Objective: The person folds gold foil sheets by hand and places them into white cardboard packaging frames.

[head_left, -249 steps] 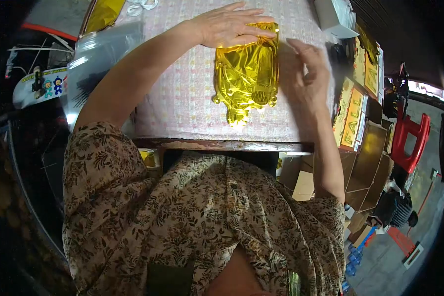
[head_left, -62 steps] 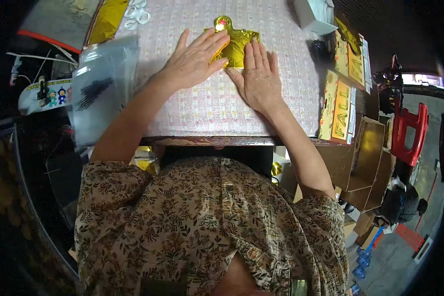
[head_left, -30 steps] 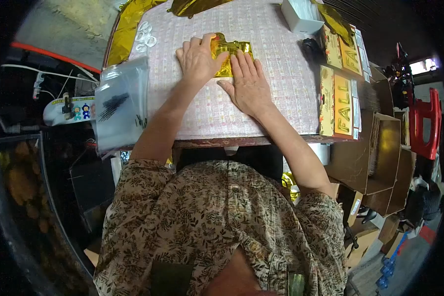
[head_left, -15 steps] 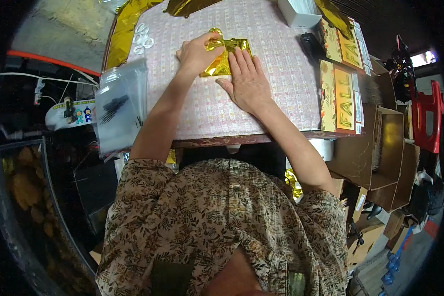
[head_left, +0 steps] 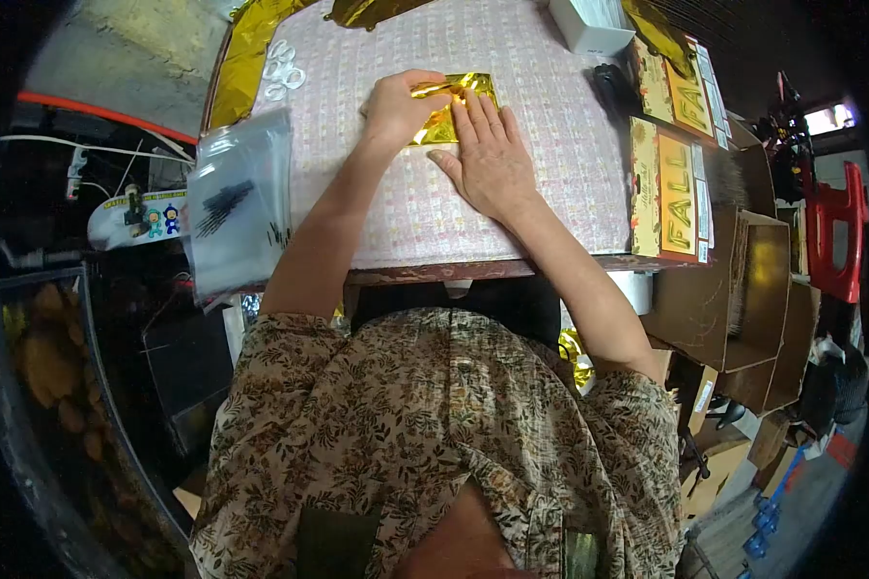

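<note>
A shiny gold foil piece (head_left: 438, 128) lies folded on the pink-and-white checked cloth (head_left: 406, 212). My left hand (head_left: 396, 114) has its fingers curled over the foil's left part, gripping it. My right hand (head_left: 492, 159) rests flat, palm down, with its fingertips on the foil's right part and its thumb out to the side. Part of the foil is hidden under both hands.
Clear plastic bags (head_left: 237, 207) lie at the table's left edge, below white rings (head_left: 280, 72). Gold foil (head_left: 246, 72) lines the far left. On the right are a black object (head_left: 616, 89), a white box (head_left: 591, 29) and FALL packages (head_left: 671, 193). Cardboard boxes (head_left: 690, 309) stand beyond.
My left hand has moved right, toward my right hand, and the foil's left part is folded inward, so it looks smaller. My right hand has barely moved.
</note>
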`<state>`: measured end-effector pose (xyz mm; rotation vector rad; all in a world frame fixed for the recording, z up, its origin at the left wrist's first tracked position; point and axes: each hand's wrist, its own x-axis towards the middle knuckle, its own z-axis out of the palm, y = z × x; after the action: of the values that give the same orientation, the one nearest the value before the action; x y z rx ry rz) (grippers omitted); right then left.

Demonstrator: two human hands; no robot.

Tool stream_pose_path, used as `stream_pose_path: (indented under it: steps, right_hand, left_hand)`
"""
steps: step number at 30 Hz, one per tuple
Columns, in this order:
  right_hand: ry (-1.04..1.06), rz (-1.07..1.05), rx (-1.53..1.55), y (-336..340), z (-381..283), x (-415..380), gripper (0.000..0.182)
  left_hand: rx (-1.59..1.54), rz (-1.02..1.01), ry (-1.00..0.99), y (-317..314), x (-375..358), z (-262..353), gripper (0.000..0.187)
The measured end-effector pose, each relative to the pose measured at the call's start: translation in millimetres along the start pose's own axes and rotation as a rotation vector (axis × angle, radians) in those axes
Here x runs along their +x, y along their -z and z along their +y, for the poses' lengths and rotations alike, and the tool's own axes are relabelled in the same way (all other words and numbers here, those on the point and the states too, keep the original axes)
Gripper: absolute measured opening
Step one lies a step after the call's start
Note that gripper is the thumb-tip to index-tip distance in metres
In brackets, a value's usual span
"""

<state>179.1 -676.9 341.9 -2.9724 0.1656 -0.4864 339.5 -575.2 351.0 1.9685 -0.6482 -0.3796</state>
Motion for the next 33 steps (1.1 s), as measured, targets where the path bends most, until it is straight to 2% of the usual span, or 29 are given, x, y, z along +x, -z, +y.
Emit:
stream_pose_path:
  steps: [1,5,7,8,10,11,13,14,16,20,23,25,29,31,32,33]
  right_hand:
    - [-0.001,0.011,-0.003,-0.8,-0.1,-0.2,0.079]
    - [0.000,0.004,-0.017,-2.7,0.6,-0.3,0.079]
    - [0.003,0.011,-0.012,-2.5,0.6,-0.3,0.079]
    - [0.006,0.020,-0.006,-2.2,0.4,-0.4,0.079]
    - [0.006,0.021,0.000,-0.2,0.1,-0.4,0.078]
    - [0.005,0.022,0.006,0.4,-0.1,-0.3,0.078]
    - [0.006,0.030,0.009,-0.4,0.2,-0.2,0.078]
    - [0.007,0.038,0.012,-0.8,0.4,-0.2,0.078]
    - [0.005,0.023,0.002,-1.2,0.5,-0.5,0.078]
    - [0.011,0.029,-0.017,-2.5,0.9,-0.7,0.078]
    - [0.017,0.025,-0.012,-2.0,0.6,-0.6,0.075]
    - [0.020,0.017,-0.014,-1.1,1.1,-0.3,0.073]
    - [0.015,-0.006,-0.003,1.5,0.3,-0.1,0.070]
    - [0.014,-0.015,-0.007,1.3,0.3,0.2,0.070]
    - [0.013,-0.021,-0.009,1.0,0.2,0.4,0.071]
    - [0.015,-0.030,-0.011,0.4,0.0,0.5,0.071]
  left_hand:
    - [0.093,0.011,-0.006,0.6,-2.5,3.2,0.035]
    - [0.140,0.058,0.053,-2.4,-6.9,5.4,0.028]
    - [0.376,0.212,-0.197,-4.3,-8.7,0.6,0.023]
    - [0.376,0.211,-0.196,-4.7,-12.6,4.1,0.023]
    - [0.674,0.439,-0.420,-4.9,-19.8,10.9,0.021]
    - [0.675,0.440,-0.420,-2.8,-19.0,13.4,0.021]
    - [0.599,0.265,-0.376,2.0,-18.4,17.0,0.022]
    - [0.599,0.265,-0.375,2.6,-16.5,15.0,0.022]
    - [0.369,0.147,-0.225,4.2,-9.7,12.2,0.025]
    - [0.279,0.175,-0.111,11.9,1.2,7.1,0.029]
    - [0.409,0.147,0.006,16.1,4.2,5.0,0.028]
    - [0.639,0.198,-0.078,17.8,-1.5,9.3,0.032]
    - [0.661,0.230,-0.164,21.6,5.4,-2.5,0.028]
    - [0.309,0.079,-0.571,26.1,13.6,-10.3,0.032]
    - [0.305,0.081,-0.566,27.0,10.3,-7.3,0.032]
    - [0.422,-0.027,-0.614,27.7,5.1,-5.3,0.034]
